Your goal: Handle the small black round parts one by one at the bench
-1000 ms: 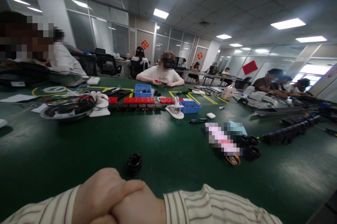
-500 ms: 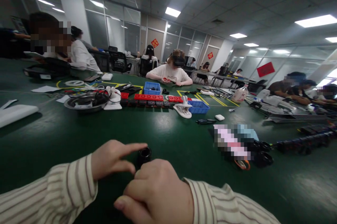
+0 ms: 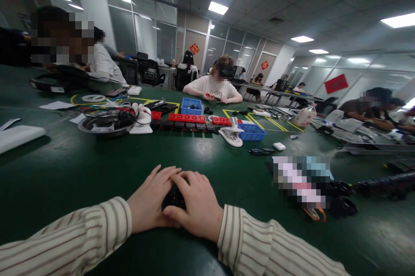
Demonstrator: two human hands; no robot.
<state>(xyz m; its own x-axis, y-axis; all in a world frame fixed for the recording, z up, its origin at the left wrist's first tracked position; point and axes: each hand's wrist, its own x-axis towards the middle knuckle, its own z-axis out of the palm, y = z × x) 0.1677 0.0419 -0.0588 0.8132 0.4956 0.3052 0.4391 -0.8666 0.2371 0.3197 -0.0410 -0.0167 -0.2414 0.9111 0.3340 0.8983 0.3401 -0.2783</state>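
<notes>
A small black cylindrical object [image 3: 177, 197] stands on the green table [image 3: 126, 168] in front of me, mostly covered by my hands; its exact kind I cannot make out. My left hand [image 3: 152, 200] wraps it from the left, thumb low on the near side and fingers reaching over its far side. From the right, my right hand [image 3: 197, 202] curls round it, with its thumb across the front and its index finger over the top. The fingertips of the two hands meet above the object.
Ahead lie red blocks [image 3: 187, 118], blue bins [image 3: 251, 132], a white clip [image 3: 231, 134] and a metal bowl [image 3: 106, 125] of cables. Black rings [image 3: 343, 207] and scissors handles [image 3: 316, 214] lie right. A co-worker [image 3: 214, 84] sits opposite; others sit at both sides.
My right hand has opened from a bent, fist-like pose and closed round the black object. My left hand, earlier pointing at its rim, now wraps it too. The view has shifted slightly left.
</notes>
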